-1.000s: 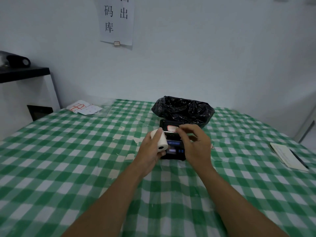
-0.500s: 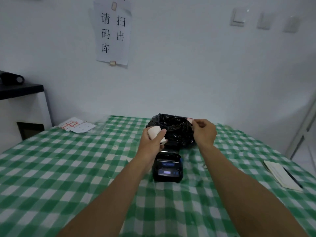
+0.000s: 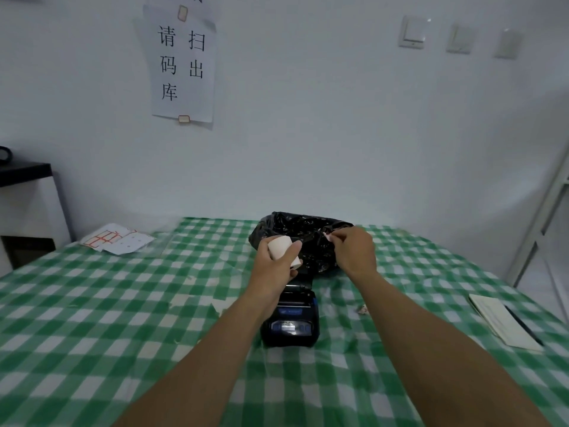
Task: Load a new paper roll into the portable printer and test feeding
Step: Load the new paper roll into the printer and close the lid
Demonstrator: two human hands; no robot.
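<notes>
A small black portable printer [image 3: 291, 322] sits on the green checked tablecloth, its lid raised at the back. My left hand [image 3: 275, 266] grips a white paper roll [image 3: 281, 246] above the printer's far end. My right hand [image 3: 354, 252] pinches a small pale scrap [image 3: 327, 236] over the black plastic bag [image 3: 301, 232] that lies just behind the printer.
Loose printed sheets [image 3: 118, 240] lie at the table's far left corner. A notepad with a pen [image 3: 505, 322] rests near the right edge. A small scrap [image 3: 362, 310] lies right of the printer. A black shelf [image 3: 24, 171] stands at the left wall.
My right hand left the printer and carried a small scrap up and back over the black bag. The left hand rose with the roll. The view tilted up.
</notes>
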